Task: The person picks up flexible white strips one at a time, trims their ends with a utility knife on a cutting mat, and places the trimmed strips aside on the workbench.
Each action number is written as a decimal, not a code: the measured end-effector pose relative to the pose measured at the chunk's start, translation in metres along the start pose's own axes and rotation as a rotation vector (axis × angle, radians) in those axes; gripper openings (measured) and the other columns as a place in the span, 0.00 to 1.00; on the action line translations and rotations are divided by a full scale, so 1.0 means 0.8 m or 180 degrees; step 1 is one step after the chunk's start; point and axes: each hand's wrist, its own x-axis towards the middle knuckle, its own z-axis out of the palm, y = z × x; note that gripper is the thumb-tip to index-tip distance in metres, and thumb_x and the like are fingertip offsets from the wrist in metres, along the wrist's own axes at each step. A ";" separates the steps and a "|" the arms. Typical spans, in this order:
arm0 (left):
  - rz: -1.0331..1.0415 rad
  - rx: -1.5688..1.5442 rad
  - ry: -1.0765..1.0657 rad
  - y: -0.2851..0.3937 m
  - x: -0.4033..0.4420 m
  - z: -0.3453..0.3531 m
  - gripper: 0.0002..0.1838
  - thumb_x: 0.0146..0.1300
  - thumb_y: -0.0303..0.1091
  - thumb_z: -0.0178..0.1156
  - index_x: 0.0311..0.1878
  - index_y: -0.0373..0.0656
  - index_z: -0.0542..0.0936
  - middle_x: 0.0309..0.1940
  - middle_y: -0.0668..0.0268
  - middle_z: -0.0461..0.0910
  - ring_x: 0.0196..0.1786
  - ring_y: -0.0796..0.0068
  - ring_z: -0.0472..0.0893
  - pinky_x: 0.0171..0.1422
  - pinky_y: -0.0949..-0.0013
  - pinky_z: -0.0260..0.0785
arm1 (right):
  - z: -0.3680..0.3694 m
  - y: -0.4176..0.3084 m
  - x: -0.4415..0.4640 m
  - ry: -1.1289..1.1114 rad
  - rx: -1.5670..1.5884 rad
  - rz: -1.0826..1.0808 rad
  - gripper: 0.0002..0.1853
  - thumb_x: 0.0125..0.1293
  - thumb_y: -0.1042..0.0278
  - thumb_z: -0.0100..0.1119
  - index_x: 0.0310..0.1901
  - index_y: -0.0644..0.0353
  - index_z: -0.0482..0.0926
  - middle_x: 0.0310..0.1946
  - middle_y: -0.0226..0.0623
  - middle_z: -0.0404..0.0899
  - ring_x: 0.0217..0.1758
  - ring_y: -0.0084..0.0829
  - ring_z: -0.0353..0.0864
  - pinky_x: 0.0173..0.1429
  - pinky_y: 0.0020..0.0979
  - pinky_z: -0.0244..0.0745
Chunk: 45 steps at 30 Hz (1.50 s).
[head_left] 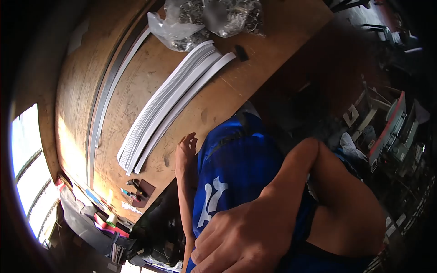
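Your left hand [186,146] is by the tabletop [213,101] edge at center frame, fingers loosely curled but open, near the stacked white strips [169,105], which lie upper left of center, below the clear bag [182,34]. Your right hand [248,232] is bottom center over the blue shirt [236,164], fingers bent, grip can't be told; white shirt marking's unreadable.

white lettering [212,200] on blue shirt [241,164], unreadable, no other legible text
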 end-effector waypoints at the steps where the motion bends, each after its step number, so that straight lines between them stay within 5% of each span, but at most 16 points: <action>1: 0.0028 0.0056 0.0025 0.000 0.005 0.000 0.13 0.67 0.31 0.61 0.53 0.40 0.83 0.46 0.53 0.86 0.44 0.59 0.87 0.48 0.61 0.78 | -0.011 0.024 -0.004 -0.0688 -0.0884 -0.0284 0.18 0.66 0.58 0.50 0.24 0.63 0.70 0.20 0.38 0.67 0.22 0.37 0.71 0.31 0.34 0.72; 4: 0.0070 0.0151 0.0137 0.001 0.013 -0.002 0.14 0.68 0.33 0.62 0.54 0.42 0.83 0.45 0.54 0.86 0.42 0.61 0.87 0.46 0.62 0.78 | -0.010 0.029 -0.006 -0.0746 -0.1279 -0.0570 0.07 0.68 0.72 0.53 0.33 0.64 0.76 0.28 0.37 0.73 0.27 0.34 0.76 0.30 0.34 0.72; 9: -0.0093 0.0151 0.0095 0.001 0.013 0.003 0.14 0.68 0.36 0.61 0.55 0.45 0.83 0.47 0.55 0.85 0.46 0.55 0.86 0.50 0.58 0.78 | -0.011 0.015 0.007 -0.1310 -0.1096 0.0195 0.11 0.59 0.67 0.57 0.37 0.67 0.76 0.30 0.42 0.74 0.27 0.35 0.76 0.29 0.33 0.71; 14: -0.0324 0.0056 -0.0069 0.003 0.003 0.010 0.15 0.69 0.41 0.59 0.55 0.47 0.82 0.50 0.55 0.84 0.51 0.49 0.83 0.55 0.54 0.77 | -0.006 0.029 -0.012 -0.1210 -0.1209 0.0075 0.10 0.61 0.65 0.57 0.32 0.66 0.75 0.29 0.41 0.73 0.26 0.35 0.75 0.27 0.32 0.68; 16: -0.0181 0.0162 -0.0004 -0.007 0.001 0.016 0.16 0.69 0.41 0.59 0.55 0.47 0.82 0.51 0.54 0.83 0.52 0.49 0.83 0.54 0.53 0.77 | -0.015 0.026 -0.022 -0.1126 -0.1026 0.0819 0.20 0.71 0.61 0.57 0.53 0.71 0.77 0.41 0.42 0.81 0.34 0.34 0.84 0.36 0.30 0.79; 18: -0.0343 0.0142 -0.0019 -0.010 -0.002 0.013 0.15 0.69 0.41 0.59 0.55 0.47 0.82 0.50 0.54 0.84 0.51 0.50 0.83 0.54 0.53 0.77 | -0.013 0.022 -0.017 -0.0976 -0.1055 0.0920 0.21 0.68 0.61 0.61 0.50 0.75 0.77 0.40 0.45 0.82 0.36 0.35 0.85 0.40 0.31 0.83; 20: -0.0416 -0.0108 -0.0042 -0.011 -0.002 0.021 0.15 0.69 0.40 0.59 0.54 0.45 0.83 0.48 0.54 0.84 0.49 0.51 0.85 0.52 0.55 0.77 | -0.012 0.021 0.010 -0.1205 -0.1400 0.0133 0.09 0.65 0.68 0.56 0.29 0.64 0.74 0.27 0.39 0.73 0.26 0.34 0.75 0.27 0.30 0.68; 28: -0.0216 -0.0253 0.0087 -0.028 0.004 0.026 0.14 0.69 0.33 0.61 0.55 0.40 0.83 0.45 0.53 0.86 0.45 0.61 0.87 0.47 0.63 0.79 | -0.006 0.029 0.015 -0.0970 -0.0715 0.0283 0.09 0.63 0.75 0.59 0.27 0.60 0.70 0.24 0.37 0.72 0.27 0.40 0.77 0.30 0.36 0.73; 30: -0.0184 -0.0011 0.0068 -0.019 0.000 0.014 0.14 0.69 0.38 0.60 0.54 0.46 0.83 0.46 0.54 0.86 0.48 0.55 0.87 0.51 0.58 0.78 | 0.006 0.042 -0.003 -0.0621 -0.0795 0.0022 0.13 0.63 0.75 0.59 0.22 0.61 0.68 0.22 0.36 0.69 0.24 0.39 0.74 0.27 0.34 0.70; 32: -0.0147 0.0101 0.0167 -0.014 0.005 0.014 0.14 0.69 0.39 0.60 0.53 0.47 0.83 0.47 0.55 0.85 0.48 0.51 0.85 0.51 0.55 0.78 | 0.013 0.024 -0.013 -0.0386 -0.0295 0.0798 0.17 0.62 0.74 0.60 0.18 0.60 0.66 0.19 0.34 0.68 0.20 0.34 0.70 0.23 0.32 0.63; 35: 0.0000 -0.0019 0.0657 -0.010 0.018 0.010 0.12 0.69 0.37 0.59 0.50 0.45 0.84 0.43 0.52 0.85 0.45 0.48 0.85 0.48 0.54 0.77 | -0.027 0.005 0.016 -0.1238 -0.0464 0.0514 0.17 0.62 0.72 0.60 0.17 0.60 0.67 0.19 0.35 0.67 0.18 0.30 0.66 0.21 0.30 0.58; 36: 0.0098 -0.0044 0.0871 -0.004 0.027 0.005 0.11 0.69 0.37 0.58 0.48 0.45 0.84 0.42 0.52 0.85 0.44 0.47 0.84 0.47 0.54 0.77 | -0.043 -0.007 0.021 -0.1535 -0.0343 0.0523 0.08 0.60 0.74 0.60 0.24 0.66 0.79 0.23 0.36 0.75 0.19 0.26 0.66 0.22 0.28 0.59; 38: 0.0279 -0.0043 0.1339 0.004 0.048 -0.006 0.08 0.68 0.34 0.59 0.44 0.43 0.83 0.37 0.53 0.84 0.40 0.47 0.83 0.43 0.52 0.76 | -0.094 -0.030 0.017 -0.2137 -0.0625 0.0819 0.20 0.66 0.63 0.65 0.50 0.74 0.79 0.37 0.44 0.83 0.34 0.34 0.86 0.40 0.30 0.83; 39: 0.0563 0.0251 0.1636 0.000 0.064 -0.011 0.07 0.68 0.32 0.61 0.44 0.41 0.84 0.34 0.55 0.85 0.36 0.57 0.85 0.40 0.59 0.76 | -0.125 -0.026 0.020 -0.1765 -0.0635 0.0958 0.18 0.66 0.64 0.66 0.49 0.72 0.81 0.37 0.43 0.83 0.32 0.32 0.84 0.37 0.28 0.81; 43: 0.0902 0.0929 0.2010 0.011 0.111 -0.033 0.13 0.61 0.32 0.67 0.49 0.46 0.82 0.42 0.60 0.81 0.46 0.59 0.81 0.48 0.58 0.72 | -0.219 0.014 -0.010 0.1303 -0.2886 0.1605 0.11 0.74 0.65 0.59 0.50 0.64 0.81 0.38 0.29 0.82 0.42 0.14 0.76 0.48 0.19 0.71; 45: 0.0972 0.1081 0.1967 0.018 0.128 -0.033 0.18 0.59 0.33 0.67 0.52 0.46 0.79 0.49 0.60 0.77 0.54 0.56 0.76 0.54 0.53 0.67 | -0.297 0.041 -0.055 0.1751 -0.3740 0.1621 0.09 0.74 0.67 0.59 0.49 0.62 0.82 0.39 0.26 0.82 0.41 0.12 0.75 0.47 0.19 0.71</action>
